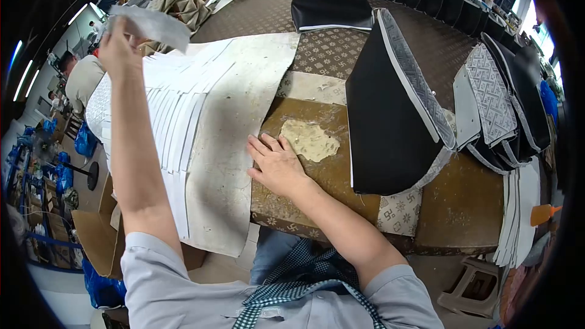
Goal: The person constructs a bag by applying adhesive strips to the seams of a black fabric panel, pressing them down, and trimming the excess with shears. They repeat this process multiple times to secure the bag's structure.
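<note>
My left hand [122, 52] is raised at the upper left, its fingers closed on a thin, whitish, blurred sheet [157, 27]. Below that arm, overlapping white strips [177, 122] lie in rows on a large off-white sheet [225, 134]. My right hand [275, 166] rests flat on the brown tabletop [317, 192], fingers spread and holding nothing. Just beyond its fingertips is an irregular pale yellowish patch [311, 140]. To the right of this hand stands a large black panel [387, 122] with a grey patterned lining and white edging.
Another black piece [332, 11] lies farther back. Black and grey patterned pieces [499, 97] are stacked at the right, above hanging white strips [518, 213]. An orange-tipped object [544, 214] is at the right edge. A cardboard box [97, 225] stands lower left. Other people are in the background.
</note>
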`<state>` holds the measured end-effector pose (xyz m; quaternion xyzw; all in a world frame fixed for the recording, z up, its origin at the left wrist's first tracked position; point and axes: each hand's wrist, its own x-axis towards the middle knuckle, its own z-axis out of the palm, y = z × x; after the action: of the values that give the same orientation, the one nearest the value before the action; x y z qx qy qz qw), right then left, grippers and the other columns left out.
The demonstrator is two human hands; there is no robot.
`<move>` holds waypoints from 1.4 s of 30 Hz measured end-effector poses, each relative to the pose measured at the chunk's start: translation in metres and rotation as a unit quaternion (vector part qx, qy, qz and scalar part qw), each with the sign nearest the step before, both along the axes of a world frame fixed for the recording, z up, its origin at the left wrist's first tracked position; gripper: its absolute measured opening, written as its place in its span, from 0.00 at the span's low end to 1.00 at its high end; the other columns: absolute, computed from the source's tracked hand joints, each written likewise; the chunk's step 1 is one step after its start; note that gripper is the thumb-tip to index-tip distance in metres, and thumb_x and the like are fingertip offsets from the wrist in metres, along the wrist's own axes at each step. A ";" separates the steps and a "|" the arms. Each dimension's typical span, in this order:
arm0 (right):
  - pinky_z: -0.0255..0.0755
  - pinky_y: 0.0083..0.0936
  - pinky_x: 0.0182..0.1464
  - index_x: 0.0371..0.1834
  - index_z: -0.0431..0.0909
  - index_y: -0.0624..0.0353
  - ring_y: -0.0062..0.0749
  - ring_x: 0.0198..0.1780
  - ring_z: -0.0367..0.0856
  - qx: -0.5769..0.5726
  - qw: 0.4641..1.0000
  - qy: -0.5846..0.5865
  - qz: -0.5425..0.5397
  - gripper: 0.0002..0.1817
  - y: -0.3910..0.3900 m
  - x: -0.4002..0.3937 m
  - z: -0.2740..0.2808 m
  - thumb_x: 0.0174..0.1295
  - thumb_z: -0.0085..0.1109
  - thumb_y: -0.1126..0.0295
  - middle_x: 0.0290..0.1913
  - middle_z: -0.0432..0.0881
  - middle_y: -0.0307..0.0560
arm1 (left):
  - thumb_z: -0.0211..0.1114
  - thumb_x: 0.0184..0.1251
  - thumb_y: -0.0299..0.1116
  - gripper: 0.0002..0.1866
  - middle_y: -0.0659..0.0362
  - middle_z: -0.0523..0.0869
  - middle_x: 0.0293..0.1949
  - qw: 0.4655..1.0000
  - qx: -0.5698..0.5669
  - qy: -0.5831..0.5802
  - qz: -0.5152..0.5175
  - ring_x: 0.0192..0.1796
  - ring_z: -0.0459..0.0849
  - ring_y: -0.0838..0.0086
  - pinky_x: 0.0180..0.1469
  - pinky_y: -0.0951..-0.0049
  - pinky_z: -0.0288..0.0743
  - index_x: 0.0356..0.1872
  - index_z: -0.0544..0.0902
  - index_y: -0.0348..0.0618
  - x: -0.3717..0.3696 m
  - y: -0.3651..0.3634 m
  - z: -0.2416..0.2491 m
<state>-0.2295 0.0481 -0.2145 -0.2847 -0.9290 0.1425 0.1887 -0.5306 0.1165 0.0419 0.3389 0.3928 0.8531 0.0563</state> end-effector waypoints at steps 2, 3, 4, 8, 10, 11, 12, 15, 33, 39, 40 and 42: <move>0.48 0.50 0.77 0.70 0.69 0.57 0.42 0.75 0.59 -0.011 1.000 0.014 0.000 0.33 0.002 -0.001 -0.001 0.66 0.55 0.49 0.76 0.64 0.44 | 0.64 0.69 0.24 0.08 0.53 0.85 0.45 0.994 0.058 0.090 0.028 0.45 0.86 0.69 0.46 0.67 0.86 0.47 0.79 0.35 0.015 -0.033 0.062; 0.48 0.50 0.76 0.69 0.70 0.57 0.41 0.74 0.61 -0.020 0.999 0.035 -0.006 0.33 0.003 -0.001 -0.003 0.65 0.56 0.49 0.75 0.65 0.44 | 0.63 0.71 0.24 0.11 0.51 0.88 0.45 0.987 0.074 0.138 -0.019 0.47 0.87 0.70 0.46 0.67 0.86 0.52 0.80 0.37 0.013 -0.049 0.081; 0.58 0.47 0.73 0.66 0.72 0.55 0.45 0.71 0.66 -0.053 0.993 0.101 -0.006 0.30 0.005 0.005 0.000 0.63 0.61 0.53 0.70 0.70 0.46 | 0.63 0.71 0.26 0.12 0.51 0.88 0.45 0.980 0.056 0.183 -0.060 0.46 0.87 0.72 0.46 0.67 0.86 0.53 0.80 0.37 0.026 -0.063 0.089; 0.75 0.38 0.53 0.55 0.77 0.55 0.48 0.55 0.77 0.016 0.911 0.408 -0.065 0.20 0.009 0.022 0.018 0.59 0.64 0.74 0.54 0.79 0.49 | 0.63 0.72 0.32 0.17 0.52 0.89 0.43 0.937 -0.100 0.247 -0.225 0.41 0.89 0.73 0.40 0.72 0.85 0.57 0.79 0.35 0.112 -0.130 0.023; 0.76 0.33 0.45 0.47 0.80 0.58 0.40 0.42 0.81 -0.007 0.877 0.476 -0.061 0.11 -0.003 0.039 0.037 0.62 0.62 0.75 0.42 0.82 0.45 | 0.69 0.68 0.33 0.14 0.62 0.86 0.37 0.947 -0.154 0.177 -0.219 0.34 0.84 0.81 0.31 0.80 0.79 0.50 0.82 0.39 0.179 -0.159 -0.022; 0.75 0.28 0.41 0.45 0.80 0.60 0.35 0.38 0.81 -0.079 0.876 0.473 -0.055 0.08 -0.018 0.056 0.044 0.63 0.62 0.74 0.39 0.82 0.45 | 0.69 0.68 0.34 0.12 0.64 0.86 0.36 0.930 -0.184 0.162 -0.274 0.34 0.83 0.83 0.32 0.82 0.77 0.47 0.84 0.39 0.188 -0.169 -0.041; 0.75 0.23 0.37 0.42 0.81 0.61 0.29 0.33 0.80 -0.156 0.871 0.463 -0.052 0.05 -0.035 0.075 0.049 0.65 0.62 0.74 0.36 0.81 0.44 | 0.68 0.69 0.34 0.11 0.65 0.85 0.35 0.917 -0.219 0.134 -0.306 0.35 0.81 0.84 0.33 0.83 0.75 0.47 0.84 0.39 0.197 -0.178 -0.056; 0.70 0.16 0.34 0.39 0.81 0.63 0.17 0.30 0.75 -0.310 0.829 0.461 -0.070 0.05 -0.078 0.133 0.064 0.65 0.65 0.74 0.34 0.80 0.38 | 0.68 0.70 0.33 0.11 0.65 0.86 0.36 0.879 -0.283 0.112 -0.366 0.38 0.81 0.84 0.42 0.81 0.74 0.45 0.84 0.37 0.235 -0.187 -0.087; 0.64 0.14 0.30 0.31 0.78 0.65 0.12 0.29 0.69 -0.131 0.664 0.559 -0.479 0.09 -0.207 0.366 0.025 0.69 0.60 0.73 0.27 0.76 0.31 | 0.71 0.58 0.21 0.06 0.51 0.89 0.35 0.663 -0.057 0.280 -0.692 0.39 0.90 0.66 0.41 0.72 0.83 0.37 0.88 0.33 0.422 -0.264 -0.180; 0.74 0.35 0.38 0.32 0.82 0.62 0.39 0.31 0.82 -0.081 0.747 0.204 -0.628 0.17 -0.149 0.475 0.011 0.61 0.64 0.57 0.27 0.83 0.50 | 0.72 0.57 0.25 0.07 0.50 0.89 0.31 0.647 -0.051 0.169 -0.742 0.34 0.89 0.64 0.38 0.68 0.84 0.35 0.89 0.32 0.394 -0.276 -0.177; 0.75 0.36 0.39 0.32 0.83 0.61 0.42 0.33 0.83 -0.072 0.767 0.134 -0.623 0.17 -0.144 0.479 0.015 0.61 0.63 0.56 0.29 0.84 0.51 | 0.71 0.58 0.25 0.07 0.49 0.88 0.31 0.667 -0.073 0.170 -0.722 0.34 0.89 0.64 0.38 0.69 0.84 0.35 0.89 0.32 0.391 -0.277 -0.179; 0.76 0.39 0.41 0.33 0.84 0.60 0.46 0.37 0.84 -0.047 0.788 0.021 -0.613 0.17 -0.141 0.482 0.023 0.61 0.62 0.55 0.33 0.85 0.53 | 0.70 0.62 0.26 0.07 0.48 0.87 0.32 0.698 -0.129 0.173 -0.682 0.34 0.89 0.64 0.38 0.70 0.84 0.36 0.88 0.30 0.382 -0.275 -0.184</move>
<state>0.2524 -0.0930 -0.1916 -0.7998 -0.5473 0.0460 0.2421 -0.1489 -0.1581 -0.1419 0.6449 0.1627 0.4482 0.5972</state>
